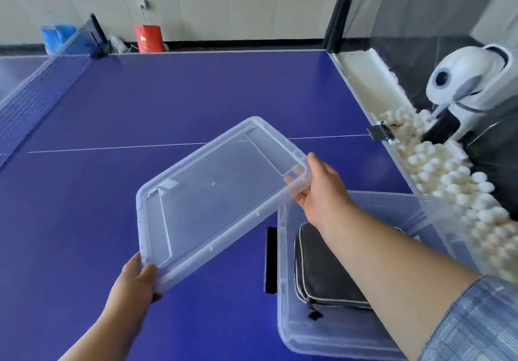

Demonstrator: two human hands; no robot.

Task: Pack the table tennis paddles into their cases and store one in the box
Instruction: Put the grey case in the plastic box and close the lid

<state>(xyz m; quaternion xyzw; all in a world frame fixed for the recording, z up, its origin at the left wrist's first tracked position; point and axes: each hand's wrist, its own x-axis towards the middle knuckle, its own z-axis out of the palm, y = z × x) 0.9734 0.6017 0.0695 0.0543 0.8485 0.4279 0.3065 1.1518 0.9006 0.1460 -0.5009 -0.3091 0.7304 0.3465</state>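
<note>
Both my hands hold a clear plastic lid [213, 192] tilted above the blue table. My left hand [134, 279] grips its near left corner. My right hand [319, 186] grips its far right edge. To the right stands an open clear plastic box [283, 318] near the table's front right corner. Inside it lies a black zipped paddle case [322, 271], partly hidden under my right forearm. The lid's right edge hangs just over the box's left rim. No other paddle or case is in view.
The blue table tennis table [140, 102] stretches ahead, with its net [30, 97] at the left. Off the right edge, a white ball machine [471, 85] stands over a tray of several white balls [454, 181]. A red box [150, 38] sits by the far wall.
</note>
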